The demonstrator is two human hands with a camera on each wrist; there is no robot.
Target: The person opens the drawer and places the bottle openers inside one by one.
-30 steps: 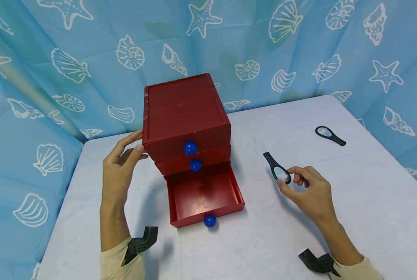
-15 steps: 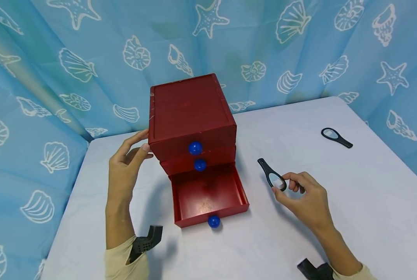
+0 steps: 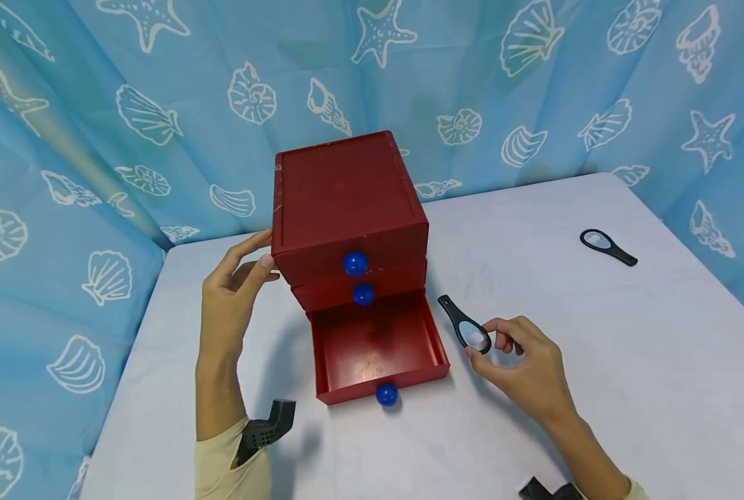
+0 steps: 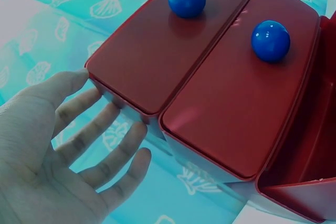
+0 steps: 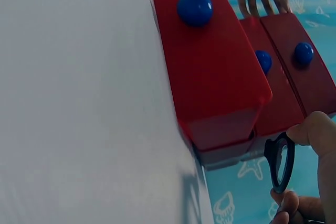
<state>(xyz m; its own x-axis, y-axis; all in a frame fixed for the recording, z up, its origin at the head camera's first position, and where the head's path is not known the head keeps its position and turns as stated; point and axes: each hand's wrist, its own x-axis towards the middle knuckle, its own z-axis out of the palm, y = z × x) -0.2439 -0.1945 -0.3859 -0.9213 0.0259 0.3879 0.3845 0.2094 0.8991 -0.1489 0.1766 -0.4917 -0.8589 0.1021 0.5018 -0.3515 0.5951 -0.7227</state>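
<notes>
A red drawer cabinet (image 3: 347, 191) with round blue knobs stands on the table. Its bottom drawer (image 3: 372, 361) is pulled out and bare inside, while the two drawers above are closed. My left hand (image 3: 230, 292) touches the cabinet's left side near the top front corner, its fingers extended, as the left wrist view shows too. Between thumb and index finger, my right hand (image 3: 531, 364) pinches a black magnifying glass (image 3: 456, 318) by its lens rim. The handle points up and left, toward the drawer's right side. The right wrist view shows the lens ring (image 5: 281, 163) nearly edge-on.
A second black magnifying glass (image 3: 609, 248) lies at the back right of the white-covered table (image 3: 659, 389). Behind and to the left hangs a blue curtain (image 3: 178, 125) printed with seashells and starfish.
My right hand has carried the magnifying glass left and slightly nearer, close to the open drawer. The left hand keeps its place on the cabinet. The whole head view has shifted slightly.
</notes>
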